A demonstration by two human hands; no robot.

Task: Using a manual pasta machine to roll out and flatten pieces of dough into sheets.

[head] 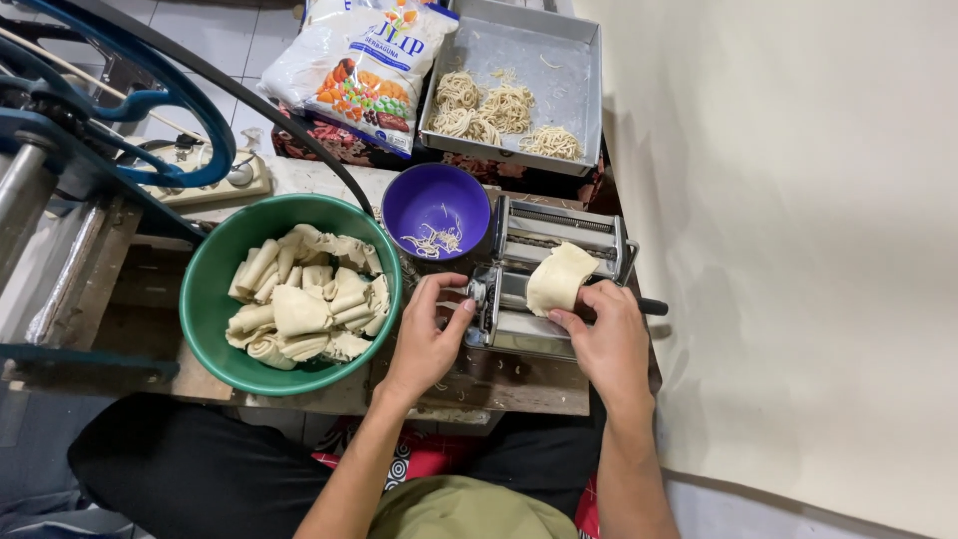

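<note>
Pale dough sheet in right hand.

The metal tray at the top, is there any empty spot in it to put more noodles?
Yes. The noodle nests sit along the near edge of the metal tray, so its far half and right side are bare. Lower down it is crowded: purple bowl, green bowl and pasta machine stand close together.

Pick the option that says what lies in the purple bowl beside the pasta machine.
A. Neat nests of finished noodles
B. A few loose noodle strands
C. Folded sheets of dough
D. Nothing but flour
B: the purple bowl holds only a few loose noodle strands; the folded dough sheets fill the green basin, and the noodle nests lie in the metal tray.
</note>
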